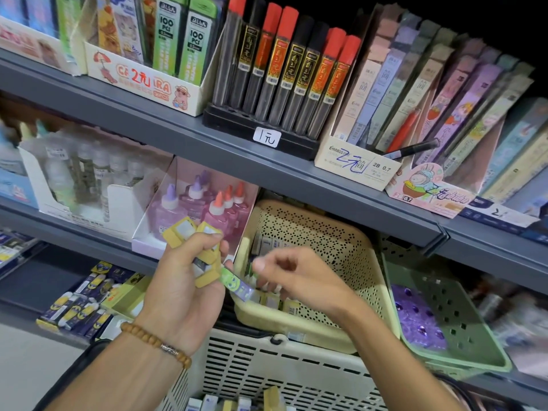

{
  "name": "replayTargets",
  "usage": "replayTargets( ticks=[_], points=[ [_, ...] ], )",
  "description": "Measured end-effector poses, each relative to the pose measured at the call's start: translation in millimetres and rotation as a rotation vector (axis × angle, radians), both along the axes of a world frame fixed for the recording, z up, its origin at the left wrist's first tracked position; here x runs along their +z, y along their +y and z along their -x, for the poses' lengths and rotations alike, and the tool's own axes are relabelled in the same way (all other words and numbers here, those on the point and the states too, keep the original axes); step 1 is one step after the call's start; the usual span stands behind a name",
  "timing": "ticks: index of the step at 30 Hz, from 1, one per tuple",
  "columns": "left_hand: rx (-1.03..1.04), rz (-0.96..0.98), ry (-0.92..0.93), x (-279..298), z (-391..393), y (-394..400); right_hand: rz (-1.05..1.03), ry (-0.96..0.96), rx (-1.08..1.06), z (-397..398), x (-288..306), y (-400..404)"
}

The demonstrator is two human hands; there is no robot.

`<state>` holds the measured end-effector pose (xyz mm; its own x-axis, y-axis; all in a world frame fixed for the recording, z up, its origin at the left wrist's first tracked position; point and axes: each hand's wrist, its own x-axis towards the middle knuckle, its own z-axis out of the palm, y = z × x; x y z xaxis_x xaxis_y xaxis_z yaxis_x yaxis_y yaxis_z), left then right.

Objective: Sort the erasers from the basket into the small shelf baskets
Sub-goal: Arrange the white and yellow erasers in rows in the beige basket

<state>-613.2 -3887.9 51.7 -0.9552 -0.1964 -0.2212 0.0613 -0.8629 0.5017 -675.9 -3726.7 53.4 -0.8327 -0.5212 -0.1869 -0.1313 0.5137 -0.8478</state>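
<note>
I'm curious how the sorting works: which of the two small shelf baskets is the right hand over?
The cream basket, left of the green basket. The right hand hovers over its erasers; the green one holds purple items.
</note>
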Motion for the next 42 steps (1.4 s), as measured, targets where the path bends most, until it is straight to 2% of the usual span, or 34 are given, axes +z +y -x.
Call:
replayTargets(
  ticks=[2,5,8,10,12,15,23,26,28,30,33,35,38,42],
  points=[
    [-0.010,0.006,0.021,0,0,1,0.036,-0.042,0.093,-12,5,-2],
    [-0.029,-0.004,0.011,0,-1,4,0.113,-0.047,0.061,-13,8,3],
    [-0.052,0.010,-0.050,-3,-1,5,0.317,-0.147,-0.148,-3,10,18],
    [-0.072,0.017,-0.076,-5,-1,3,0.364,-0.186,-0.351,14,7,30],
    [-0.097,0.029,-0.087,-4,-2,0,0.185,-0.143,-0.444,34,-1,40],
    [-0.127,0.039,-0.115,0,-4,-3,-0.093,-0.140,-0.390,59,-14,44],
    [-0.191,0.084,-0.143,4,-5,-1,-0.148,-0.224,-0.276,88,-40,25],
    [-0.204,0.088,-0.148,3,-6,0,-0.204,-0.152,-0.258,82,-41,17],
    [-0.207,0.088,-0.147,2,-6,0,-0.266,0.001,-0.286,71,-31,13],
    [-0.205,0.102,-0.140,2,-7,1,-0.137,0.080,-0.294,53,-17,9],
    [-0.202,0.153,-0.100,2,-7,3,0.204,-0.047,-0.096,15,6,-3],
    [-0.209,0.216,-0.062,3,-9,5,0.263,-0.077,0.009,-3,12,-11],
    [-0.216,0.338,-0.050,4,-12,6,0.308,-0.112,-0.034,-10,14,-17],
    [-0.266,0.435,-0.049,6,-13,4,0.524,-0.338,-0.146,-12,18,-16]
  ],
)
